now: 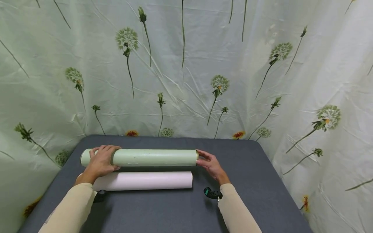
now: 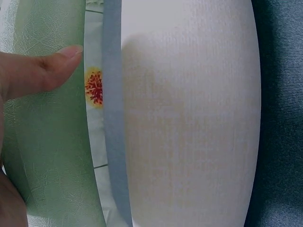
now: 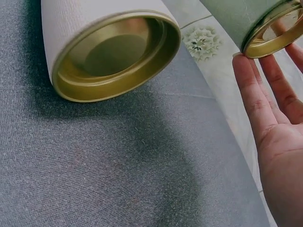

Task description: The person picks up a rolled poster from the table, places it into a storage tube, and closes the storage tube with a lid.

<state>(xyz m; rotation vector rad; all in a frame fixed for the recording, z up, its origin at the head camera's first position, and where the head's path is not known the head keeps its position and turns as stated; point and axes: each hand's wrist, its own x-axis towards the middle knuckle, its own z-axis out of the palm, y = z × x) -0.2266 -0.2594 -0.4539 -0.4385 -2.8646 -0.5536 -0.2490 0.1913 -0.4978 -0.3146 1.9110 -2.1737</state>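
A long pale green cardboard tube [image 1: 157,157] with a gold-rimmed metal end lies crosswise in the head view, apparently held above the table. My left hand [image 1: 101,161] grips it near its left end, thumb on the near side, fingers over the top. At the other end my right hand [image 1: 210,164] touches the gold rim with fairly straight fingertips; the right wrist view shows the fingers [image 3: 255,94] below that rim. Nearer to me, a pale pink tube [image 1: 151,180] rests on the table, its left part hidden by my left arm. Its recessed gold end [image 3: 116,52] faces the right wrist camera.
Dark grey cloth covers the table [image 1: 163,213]. Behind it and along the sides hangs a pale curtain [image 1: 186,97] printed with dandelions. A black strapped device [image 1: 212,193] sits at my right wrist, and another dark one [image 1: 99,196] at my left.
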